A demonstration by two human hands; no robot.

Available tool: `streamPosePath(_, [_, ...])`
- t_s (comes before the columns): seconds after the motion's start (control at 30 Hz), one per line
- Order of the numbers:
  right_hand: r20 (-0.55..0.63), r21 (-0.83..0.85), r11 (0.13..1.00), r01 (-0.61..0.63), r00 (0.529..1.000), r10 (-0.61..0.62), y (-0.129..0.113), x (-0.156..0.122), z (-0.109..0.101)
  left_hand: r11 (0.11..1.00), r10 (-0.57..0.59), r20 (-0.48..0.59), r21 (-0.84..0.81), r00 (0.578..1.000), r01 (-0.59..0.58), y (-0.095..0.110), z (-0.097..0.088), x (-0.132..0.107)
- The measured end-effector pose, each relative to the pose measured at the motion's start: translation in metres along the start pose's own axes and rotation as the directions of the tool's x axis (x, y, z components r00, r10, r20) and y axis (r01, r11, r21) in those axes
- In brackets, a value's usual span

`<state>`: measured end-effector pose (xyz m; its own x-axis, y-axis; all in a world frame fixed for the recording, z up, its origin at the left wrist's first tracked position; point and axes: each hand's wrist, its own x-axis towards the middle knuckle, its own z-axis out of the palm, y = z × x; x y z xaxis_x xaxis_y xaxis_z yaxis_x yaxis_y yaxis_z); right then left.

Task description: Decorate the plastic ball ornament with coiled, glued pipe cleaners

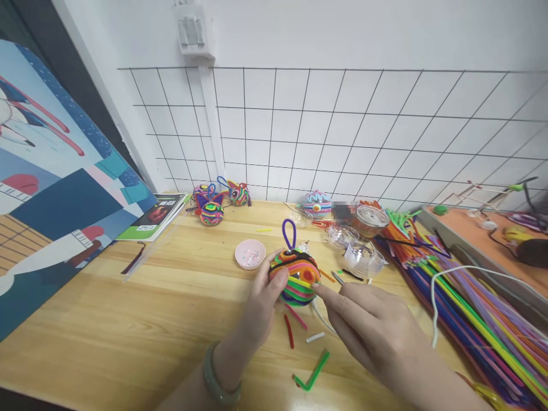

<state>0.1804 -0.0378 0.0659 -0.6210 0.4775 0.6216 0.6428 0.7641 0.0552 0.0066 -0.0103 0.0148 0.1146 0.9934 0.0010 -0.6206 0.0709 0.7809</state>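
My left hand [263, 299] is closed around a ball wrapped in bright pipe cleaners [296, 277], which carries a purple loop on top. It holds the ball just above the wooden table [162, 319]. My right hand [363, 319] comes in from the right with its index finger stretched out, the tip pressing against the ball's right side; the other fingers are loosely curled and I see nothing in them. Short cut pieces lie below the ball: a red piece [289, 331], a pink piece [296, 315], a white piece [315, 337] and a bent green piece [312, 374].
A pink dish [250, 253] sits left of the ball. Finished wrapped balls [212, 211] [317, 204] stand at the back by the wire grid. Clear plastic half-shells [363, 260] and a big spread of pipe cleaners [466, 314] fill the right side. A booklet [156, 217] lies at the left.
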Motion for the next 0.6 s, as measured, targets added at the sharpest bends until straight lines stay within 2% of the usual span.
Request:
streamPosePath(0.4, [0.011, 0.031, 0.999, 0.009, 1.000, -0.009, 0.0045, 0.0011, 0.0041, 0.999, -0.032, 0.012, -0.035, 0.999, 0.032, -0.0022, -0.0011, 0.0021])
streamPosePath(0.6, [0.019, 0.053, 0.997, 0.063, 0.998, -0.064, 0.0089, 0.0001, 0.0064, 0.996, -0.053, 0.041, -0.063, 0.998, 0.056, -0.0029, -0.0016, 0.0022])
